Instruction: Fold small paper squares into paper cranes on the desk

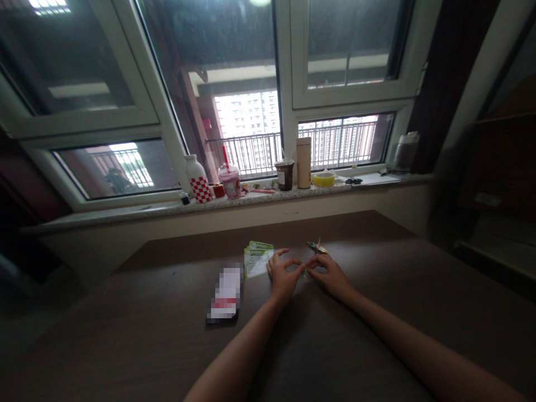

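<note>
Tiny green piece (305, 273) between curved fingers (295, 262)

Both hands (285, 278) (334, 274) pinch, their fingertips (301, 267) close together.

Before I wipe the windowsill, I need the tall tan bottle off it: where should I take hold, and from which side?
Probably around the middle of the tall tan bottle, coming from the room side: it stands upright, with a straight, slim body. The dark drink cup and yellow tape roll flank it closely.
</note>
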Tool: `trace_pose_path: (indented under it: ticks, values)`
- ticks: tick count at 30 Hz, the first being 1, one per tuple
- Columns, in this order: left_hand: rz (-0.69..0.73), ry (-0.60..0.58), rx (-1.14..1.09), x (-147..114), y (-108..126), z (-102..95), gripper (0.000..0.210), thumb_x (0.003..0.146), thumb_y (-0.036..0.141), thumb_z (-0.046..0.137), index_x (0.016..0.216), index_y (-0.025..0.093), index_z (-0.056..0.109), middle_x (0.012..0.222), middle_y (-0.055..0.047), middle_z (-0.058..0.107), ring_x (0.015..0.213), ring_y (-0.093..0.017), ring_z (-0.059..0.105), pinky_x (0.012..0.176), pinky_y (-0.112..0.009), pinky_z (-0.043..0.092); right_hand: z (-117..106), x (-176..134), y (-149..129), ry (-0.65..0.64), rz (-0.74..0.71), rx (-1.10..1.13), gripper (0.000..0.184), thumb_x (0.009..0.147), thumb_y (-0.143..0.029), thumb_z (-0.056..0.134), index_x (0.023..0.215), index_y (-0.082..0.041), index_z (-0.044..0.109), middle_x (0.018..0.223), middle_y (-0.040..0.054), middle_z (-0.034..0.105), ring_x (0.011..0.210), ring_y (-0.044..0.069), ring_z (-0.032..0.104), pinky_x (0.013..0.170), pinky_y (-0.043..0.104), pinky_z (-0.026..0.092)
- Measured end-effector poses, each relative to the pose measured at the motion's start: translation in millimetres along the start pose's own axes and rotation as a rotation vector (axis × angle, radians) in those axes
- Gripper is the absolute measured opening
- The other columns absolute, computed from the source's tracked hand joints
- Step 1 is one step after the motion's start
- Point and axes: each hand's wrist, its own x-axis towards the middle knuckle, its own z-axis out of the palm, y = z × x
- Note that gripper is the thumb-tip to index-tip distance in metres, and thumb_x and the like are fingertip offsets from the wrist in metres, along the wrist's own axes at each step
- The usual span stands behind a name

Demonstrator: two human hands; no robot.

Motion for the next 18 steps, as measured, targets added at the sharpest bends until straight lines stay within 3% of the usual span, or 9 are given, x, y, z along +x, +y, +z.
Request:
trace_pose_path:
  ticks: [14,18]
  values:
    - [-0.012,0.023,-0.007,-0.4,1.3,-0.2,0.003,0.075,0.023,0.079,0.074,0.026,0.078,0.121,-0.004,0.062,0.122,-0.026,0.050,0.109,-0.047,0.035,-1.6,0.9,4.1,-0.017,-0.001,-0.077,0.018,0.075,-0.039,0.074,0.080,-0.022,0.078,0.093,0.0082,0.069,0.098,0.026,0.062,0.096,0.042,0.045]
    - [-0.001,0.051,-0.006,-0.3,1.7,0.4,0.012,0.071,0.014,0.079,0.068,0.025,0.075,0.120,-0.003,0.059,0.120,-0.025,0.049,0.109,-0.045,0.036,3.3,-0.7,5.1,-0.008,0.005,-0.108,0.018,0.073,-0.041,0.075,0.078,-0.023,0.078,0.094,0.0081,0.068,0.099,0.026,0.062,0.096,0.041,0.045]
